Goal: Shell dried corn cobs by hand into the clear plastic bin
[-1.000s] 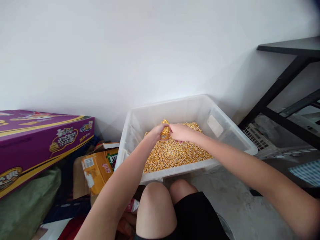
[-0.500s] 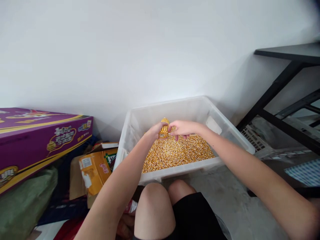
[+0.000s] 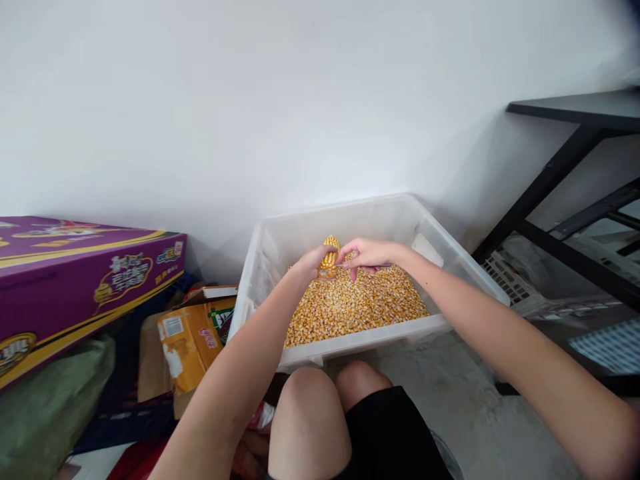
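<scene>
My left hand (image 3: pixel 311 261) is closed around an ear of corn (image 3: pixel 331 252), which stands nearly upright over the bin. Yellow kernels cover its upper part, while a band near its lower end looks stripped. Just to the right, my right hand (image 3: pixel 367 255) grips a thin metal tool like a screwdriver (image 3: pixel 385 265), mostly hidden by the fingers. The tool's tip meets the lower part of the ear. Beneath both hands, loose corn kernels (image 3: pixel 355 307) fill the bottom of a translucent white plastic bin (image 3: pixel 360 340).
A purple carton (image 3: pixel 65 280) stands at the left, above a torn orange box (image 3: pixel 187 347) and a green sack (image 3: pixel 60 393). To the right are a black-framed table (image 3: pixel 575 110) and a white plastic basket (image 3: pixel 510 277). The wall rises directly behind the bin.
My right hand has shifted slightly and its wrist is turned a little, so the tool's rear end now shows behind it. The left hand holds the ear in the same place.
</scene>
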Motion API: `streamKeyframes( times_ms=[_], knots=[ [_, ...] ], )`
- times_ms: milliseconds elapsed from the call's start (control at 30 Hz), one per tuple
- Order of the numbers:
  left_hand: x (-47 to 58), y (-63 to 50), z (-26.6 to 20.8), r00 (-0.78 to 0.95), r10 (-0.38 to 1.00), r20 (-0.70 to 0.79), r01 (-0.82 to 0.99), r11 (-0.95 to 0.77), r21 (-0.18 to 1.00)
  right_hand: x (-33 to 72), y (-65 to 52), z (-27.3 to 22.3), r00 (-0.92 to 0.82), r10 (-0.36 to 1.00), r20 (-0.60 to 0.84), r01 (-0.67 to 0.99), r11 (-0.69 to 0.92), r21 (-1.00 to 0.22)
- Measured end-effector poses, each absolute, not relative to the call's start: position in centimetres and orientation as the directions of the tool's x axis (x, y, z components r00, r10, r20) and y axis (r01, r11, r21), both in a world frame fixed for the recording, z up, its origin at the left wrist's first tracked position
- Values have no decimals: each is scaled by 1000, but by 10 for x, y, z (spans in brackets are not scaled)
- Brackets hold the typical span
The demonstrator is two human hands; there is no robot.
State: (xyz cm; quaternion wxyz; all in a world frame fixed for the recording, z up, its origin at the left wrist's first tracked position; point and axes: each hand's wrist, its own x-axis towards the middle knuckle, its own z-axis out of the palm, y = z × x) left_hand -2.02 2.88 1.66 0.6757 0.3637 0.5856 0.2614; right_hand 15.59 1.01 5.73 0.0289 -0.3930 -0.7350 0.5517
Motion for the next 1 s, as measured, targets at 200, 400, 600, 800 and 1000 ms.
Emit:
streamKeyframes(
  times_ms=[200, 400, 600, 800, 1000],
  knots=[
    [-19, 26, 21, 149, 776, -613, 107, 604, 790, 154, 9, 55, -691, 620, -371, 521, 72, -850],
    [-18, 27, 17, 165, 778, -606, 124, 594, 795, 154, 9, 54, -698, 608, -378, 523, 72, -849],
    [-17, 27, 14, 185, 783, -594, 157, 573, 805, 156, 9, 58, -706, 572, -418, 526, 29, -850],
    [-20, 30, 14, 216, 769, -602, 148, 584, 798, 158, 10, 59, -730, 538, -422, 505, 8, -863],
    [-19, 28, 19, 223, 767, -602, 124, 591, 797, 157, 9, 62, -725, 547, -419, 514, 24, -858]
  ],
)
